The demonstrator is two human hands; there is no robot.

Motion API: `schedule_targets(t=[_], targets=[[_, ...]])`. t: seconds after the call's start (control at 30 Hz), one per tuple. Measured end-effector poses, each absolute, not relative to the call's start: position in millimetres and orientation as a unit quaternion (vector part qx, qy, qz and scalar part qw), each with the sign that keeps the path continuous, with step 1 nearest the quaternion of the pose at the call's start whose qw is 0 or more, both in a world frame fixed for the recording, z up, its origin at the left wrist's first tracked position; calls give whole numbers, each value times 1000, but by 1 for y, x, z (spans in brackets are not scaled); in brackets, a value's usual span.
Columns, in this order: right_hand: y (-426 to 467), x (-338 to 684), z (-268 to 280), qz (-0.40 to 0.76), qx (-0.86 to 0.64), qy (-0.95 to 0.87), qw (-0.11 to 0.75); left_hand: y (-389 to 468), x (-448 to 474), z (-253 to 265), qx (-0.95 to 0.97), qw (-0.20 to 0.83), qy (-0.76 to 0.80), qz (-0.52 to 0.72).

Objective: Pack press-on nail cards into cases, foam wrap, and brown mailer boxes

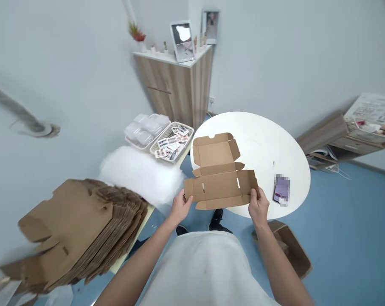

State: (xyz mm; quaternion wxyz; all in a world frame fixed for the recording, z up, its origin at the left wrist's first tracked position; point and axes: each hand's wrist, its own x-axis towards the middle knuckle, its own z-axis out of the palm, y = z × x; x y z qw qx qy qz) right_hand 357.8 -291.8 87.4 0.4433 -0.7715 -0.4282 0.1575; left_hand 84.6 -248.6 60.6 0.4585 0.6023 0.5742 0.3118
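An unfolded cardboard box (220, 185) spreads out in front of me, its upper panel over the white round table (265, 140) and its near edge towards my body. At its left flap, my left hand (181, 205) pinches the cardboard between thumb and fingers. My right hand (258, 205) grips the flap at the opposite end. Creases, side tabs and small slots show on the flat brown sheet. Parts of the fingers of both hands are hidden beneath the cardboard.
A tall stack of flat cardboard boxes (80, 229) lies on the left, beside white packing sheets (141, 172). Behind are a basket of printed cards (173, 142) and clear plastic containers (147, 129). A phone (282, 189) rests on the table; an open carton (290, 250) stands on the floor.
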Motion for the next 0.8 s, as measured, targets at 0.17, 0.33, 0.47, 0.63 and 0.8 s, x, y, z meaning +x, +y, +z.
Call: schedule_targets(t=[0.17, 0.33, 0.47, 0.63, 0.8], targets=[[-302, 423, 46, 198, -791, -430, 387, -206, 150, 41, 670, 415, 571, 232], [-297, 464, 10, 277, -790, -419, 351, -167, 197, 17, 647, 440, 588, 206], [-290, 481, -7, 332, -783, -421, 317, -146, 214, 1, 628, 440, 617, 179], [-283, 488, -16, 364, -781, -413, 295, -129, 225, -8, 623, 395, 663, 129], [-261, 502, -8, 306, -802, -404, 315, -143, 237, 0, 677, 273, 669, 141]])
